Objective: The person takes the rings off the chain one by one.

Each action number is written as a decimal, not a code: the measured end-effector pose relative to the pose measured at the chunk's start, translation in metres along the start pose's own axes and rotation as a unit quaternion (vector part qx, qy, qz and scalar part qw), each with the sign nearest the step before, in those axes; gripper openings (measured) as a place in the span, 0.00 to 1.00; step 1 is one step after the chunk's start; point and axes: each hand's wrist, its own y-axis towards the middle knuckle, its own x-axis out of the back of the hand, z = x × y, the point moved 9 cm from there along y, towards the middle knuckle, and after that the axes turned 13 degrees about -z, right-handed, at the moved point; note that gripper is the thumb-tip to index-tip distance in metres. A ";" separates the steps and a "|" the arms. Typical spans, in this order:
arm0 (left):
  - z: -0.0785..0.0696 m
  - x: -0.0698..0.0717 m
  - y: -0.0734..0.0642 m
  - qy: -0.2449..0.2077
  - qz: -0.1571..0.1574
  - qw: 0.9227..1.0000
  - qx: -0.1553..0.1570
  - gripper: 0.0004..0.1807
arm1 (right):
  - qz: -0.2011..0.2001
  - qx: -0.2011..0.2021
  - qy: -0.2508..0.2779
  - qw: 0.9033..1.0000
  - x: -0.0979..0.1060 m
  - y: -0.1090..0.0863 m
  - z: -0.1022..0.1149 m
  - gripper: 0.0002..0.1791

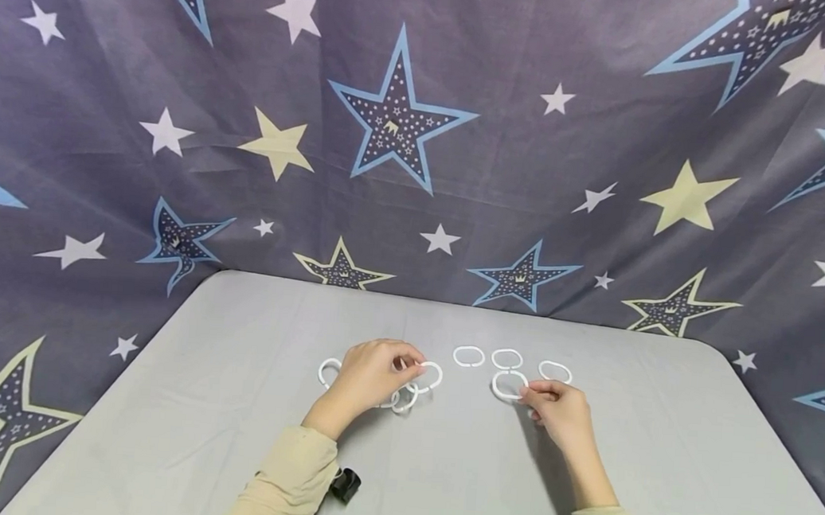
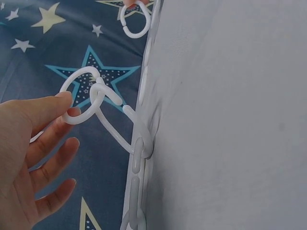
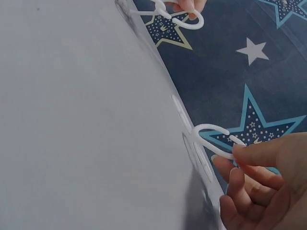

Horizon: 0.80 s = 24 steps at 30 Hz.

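Note:
My left hand [image 1: 376, 371] pinches a white oval plastic link [image 2: 84, 70] between thumb and index finger; its other fingers are spread below. That link is the end of a chain of white links [image 2: 135, 199], which trails down to the grey table, partly hidden behind the hand in the head view. To the right, my right hand [image 1: 563, 412] holds a single white link [image 3: 197, 132] by one end, between thumb and fingertips. A small gap shows in this link's side, near the thumb. The two held links are apart.
Three loose white links lie on the table behind the right hand: a left one [image 1: 468, 365], a middle one [image 1: 507, 350] and a right one [image 1: 557, 363]. A star-patterned dark cloth [image 1: 505, 160] hangs behind the grey table [image 1: 180, 401].

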 end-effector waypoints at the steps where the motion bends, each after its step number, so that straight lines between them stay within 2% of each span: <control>1: 0.000 0.000 0.000 -0.001 0.000 1.000 0.000 0.05 | 0.000 -0.001 -0.002 1.000 0.000 0.000 -0.001 0.11; 7: 0.000 0.001 0.000 -0.003 -0.005 1.000 0.002 0.05 | -0.005 -0.009 -0.003 1.000 0.003 0.002 -0.004 0.12; 14: 0.002 0.004 -0.001 0.002 -0.014 1.000 0.008 0.05 | -0.013 -0.007 -0.037 0.999 0.006 0.002 -0.010 0.12; 24: 0.005 0.008 0.000 0.012 -0.016 1.000 0.021 0.04 | -0.020 -0.008 -0.050 0.999 0.007 0.004 -0.015 0.13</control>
